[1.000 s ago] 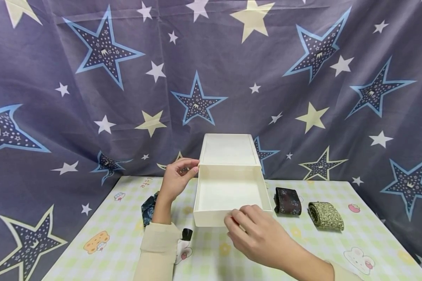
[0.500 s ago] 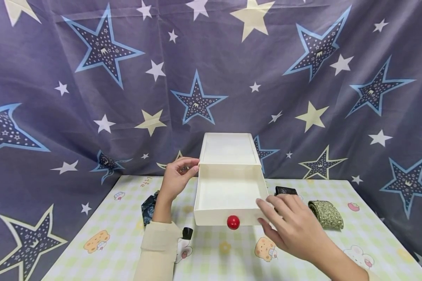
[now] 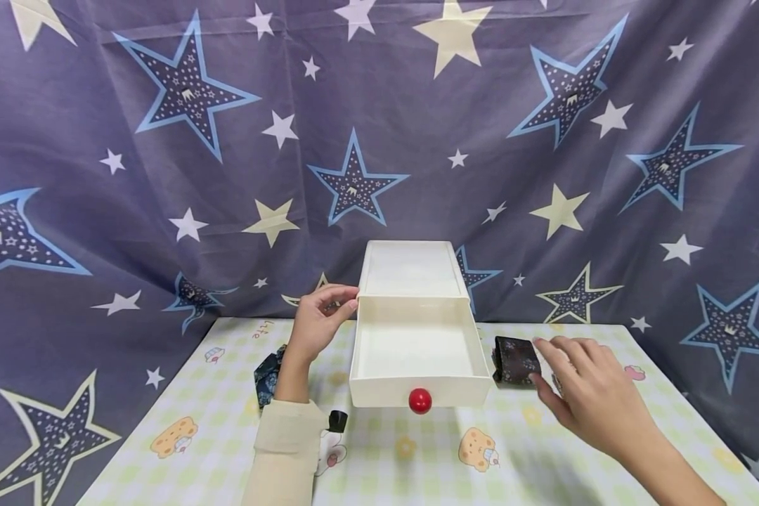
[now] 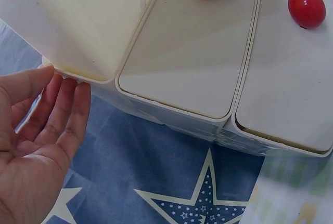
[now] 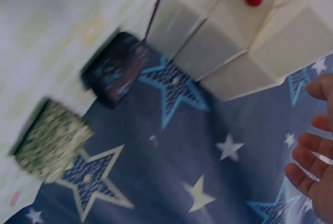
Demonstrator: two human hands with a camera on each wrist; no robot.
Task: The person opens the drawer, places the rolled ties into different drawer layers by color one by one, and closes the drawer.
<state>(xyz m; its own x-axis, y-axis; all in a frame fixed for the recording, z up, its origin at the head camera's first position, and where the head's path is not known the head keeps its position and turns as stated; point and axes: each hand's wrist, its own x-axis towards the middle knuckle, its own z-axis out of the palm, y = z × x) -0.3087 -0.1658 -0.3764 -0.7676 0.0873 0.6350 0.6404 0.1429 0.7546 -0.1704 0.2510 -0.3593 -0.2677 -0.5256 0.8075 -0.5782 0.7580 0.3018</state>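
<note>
A white drawer cabinet (image 3: pixel 413 268) stands at the centre back, its top drawer (image 3: pixel 417 391) pulled out, with a red knob (image 3: pixel 420 401) on the front; nothing lies inside. My left hand (image 3: pixel 316 323) touches the cabinet's left front edge, thumb and fingertips against the rim in the left wrist view. My right hand (image 3: pixel 591 393) hovers over the table at the right, fingers loosely bent and holding nothing. Its fingertips are beside a dark patterned rolled necktie (image 3: pixel 516 360). An olive patterned rolled necktie (image 5: pixel 53 142) shows in the right wrist view; the hand mostly hides it in the head view.
Partly behind my left forearm lies a blue patterned cloth (image 3: pixel 268 376), perhaps a necktie. A small black piece (image 3: pixel 337 421) sits beside the left sleeve. Lower closed drawers with red knobs (image 4: pixel 307 8) show in the left wrist view. A star-patterned curtain (image 3: pixel 228 176) hangs behind the table.
My right hand has let go of the red knob and moved right, past the drawer's corner, to beside the dark rolled necktie. The left hand and the drawer stay put.
</note>
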